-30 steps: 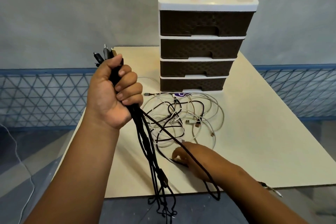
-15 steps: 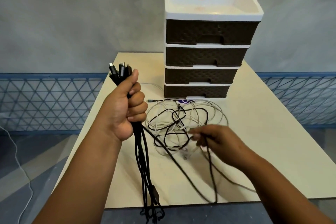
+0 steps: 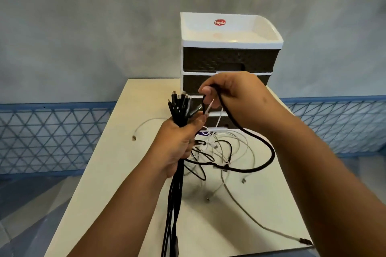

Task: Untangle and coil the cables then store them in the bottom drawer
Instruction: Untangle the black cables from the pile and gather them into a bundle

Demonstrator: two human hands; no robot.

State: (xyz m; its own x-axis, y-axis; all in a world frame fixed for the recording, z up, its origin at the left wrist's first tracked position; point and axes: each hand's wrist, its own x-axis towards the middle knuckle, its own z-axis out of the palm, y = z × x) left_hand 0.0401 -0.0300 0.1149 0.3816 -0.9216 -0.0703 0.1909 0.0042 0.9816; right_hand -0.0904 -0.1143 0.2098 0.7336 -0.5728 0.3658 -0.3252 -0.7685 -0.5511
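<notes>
Cables: your left hand [image 3: 181,148] grips a bundle of black cables [image 3: 175,200] in a fist in front of the drawer unit [image 3: 229,56], plugs up, tails hanging past the table [image 3: 117,173] edge. Your right hand [image 3: 234,98], nearer the unit, pinches a thick black cable [image 3: 269,152] beside those plugs. Loose white cables [image 3: 238,148] lie tangled on the table before the unit's bottom drawer.

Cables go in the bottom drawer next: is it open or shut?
Cannot tell: the right hand and cables hide most of the bottom drawer.

"Uniplus" on drawer unit [image 3: 220,22]
</notes>
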